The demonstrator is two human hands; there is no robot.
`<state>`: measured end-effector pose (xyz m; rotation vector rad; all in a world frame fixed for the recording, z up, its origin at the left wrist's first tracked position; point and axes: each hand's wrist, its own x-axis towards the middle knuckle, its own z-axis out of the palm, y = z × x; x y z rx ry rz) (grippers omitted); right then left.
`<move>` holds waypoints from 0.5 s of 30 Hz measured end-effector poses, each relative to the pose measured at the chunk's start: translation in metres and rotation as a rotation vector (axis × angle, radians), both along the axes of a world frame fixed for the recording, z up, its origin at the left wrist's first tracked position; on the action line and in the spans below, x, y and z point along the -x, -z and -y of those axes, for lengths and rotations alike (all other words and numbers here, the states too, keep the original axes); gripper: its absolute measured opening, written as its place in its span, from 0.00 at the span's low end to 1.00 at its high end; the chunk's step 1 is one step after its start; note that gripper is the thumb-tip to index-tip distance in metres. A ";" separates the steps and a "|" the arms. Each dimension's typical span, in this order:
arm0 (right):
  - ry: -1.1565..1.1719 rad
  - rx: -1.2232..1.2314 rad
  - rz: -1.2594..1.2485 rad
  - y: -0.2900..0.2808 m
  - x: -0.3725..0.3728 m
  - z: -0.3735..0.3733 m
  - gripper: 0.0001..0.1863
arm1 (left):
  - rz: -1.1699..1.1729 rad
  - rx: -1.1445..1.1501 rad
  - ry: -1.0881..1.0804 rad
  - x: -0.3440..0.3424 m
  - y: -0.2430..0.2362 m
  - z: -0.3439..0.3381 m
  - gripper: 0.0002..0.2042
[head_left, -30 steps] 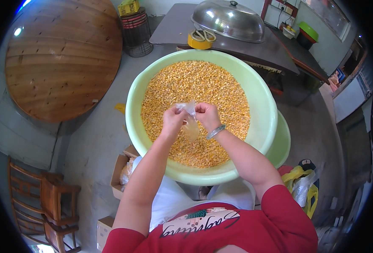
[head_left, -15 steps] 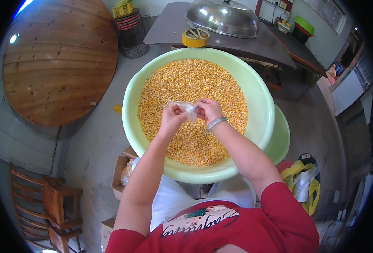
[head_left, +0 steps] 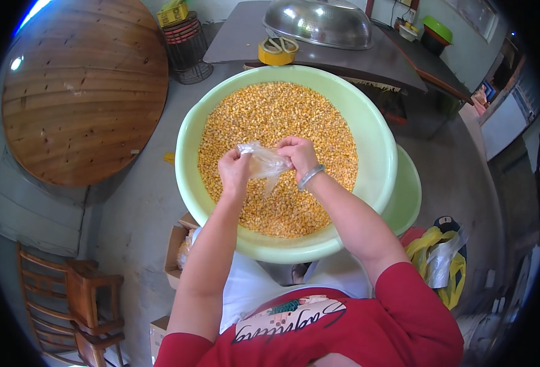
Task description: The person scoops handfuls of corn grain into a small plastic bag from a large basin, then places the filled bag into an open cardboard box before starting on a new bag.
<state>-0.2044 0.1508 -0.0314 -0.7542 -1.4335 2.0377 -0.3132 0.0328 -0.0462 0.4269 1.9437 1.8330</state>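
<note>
A clear thin plastic bag (head_left: 264, 161) is stretched between both hands over a large pale green basin (head_left: 375, 171) full of yellow corn kernels (head_left: 282, 110). My left hand (head_left: 234, 168) pinches the bag's left side with its fingertips. My right hand (head_left: 297, 159), with a silvery bangle at the wrist, grips the other side. The bag hangs down a little in the middle, above the kernels.
Behind the basin, a dark table (head_left: 233, 37) holds a steel dome lid (head_left: 319, 27) and yellow tape roll with scissors (head_left: 277, 55). A round wooden tabletop (head_left: 83, 92) leans left, above chairs (head_left: 86, 293). A box (head_left: 175, 257) and plastic bags (head_left: 441, 263) flank me.
Both hands have shifted: my left hand moved left, and my right hand rose slightly. The bag, earlier bunched between the fingers, is now spread wider sideways.
</note>
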 end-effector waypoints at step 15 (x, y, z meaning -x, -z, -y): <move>0.108 -0.373 0.284 0.019 0.008 -0.003 0.10 | -0.487 0.468 0.020 -0.007 -0.003 0.003 0.13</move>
